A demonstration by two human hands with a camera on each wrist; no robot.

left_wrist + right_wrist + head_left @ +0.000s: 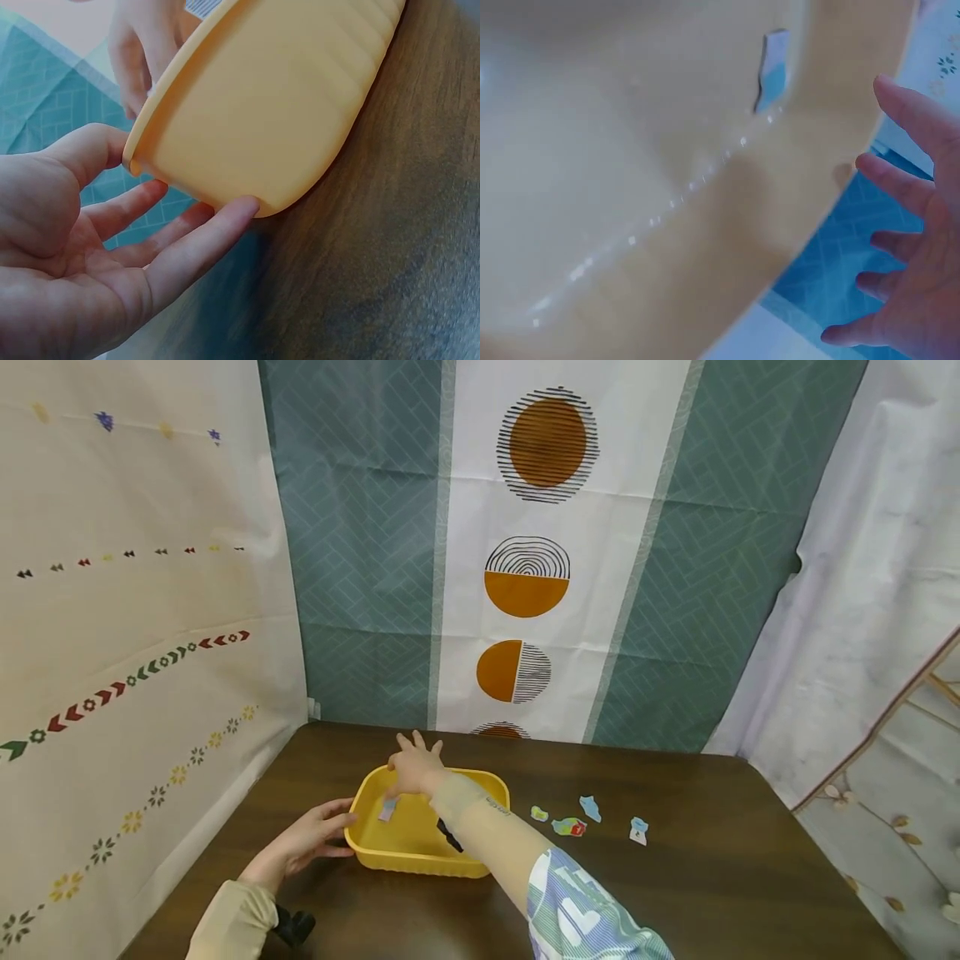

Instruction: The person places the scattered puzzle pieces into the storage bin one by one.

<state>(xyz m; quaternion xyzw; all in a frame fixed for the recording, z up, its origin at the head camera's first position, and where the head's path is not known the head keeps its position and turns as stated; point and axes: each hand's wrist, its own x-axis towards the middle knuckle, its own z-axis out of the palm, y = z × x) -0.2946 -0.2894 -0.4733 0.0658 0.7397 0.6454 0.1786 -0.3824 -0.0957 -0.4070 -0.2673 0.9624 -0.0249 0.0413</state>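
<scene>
A yellow plastic tub (416,839) with rounded corners stands on the table. My left hand (318,831) is at its left end. In the left wrist view, the extended fingers (191,244) touch the tub's outer wall and one digit meets the rim. Over the far left rim reaches my right hand (418,767), its fingers spread and nothing held. The right wrist view has those spread fingers (900,184) beside the rim. Inside the tub, near that end, lies a small flat piece (387,811), part lilac and part light blue.
Right of the tub, several small flat pieces lie on the dark wooden table (675,893): a yellow-green one (539,813), a green and red one (570,827), a blue one (590,808), and a blue and white one (638,831). Patterned cloths (360,568) hang around the table.
</scene>
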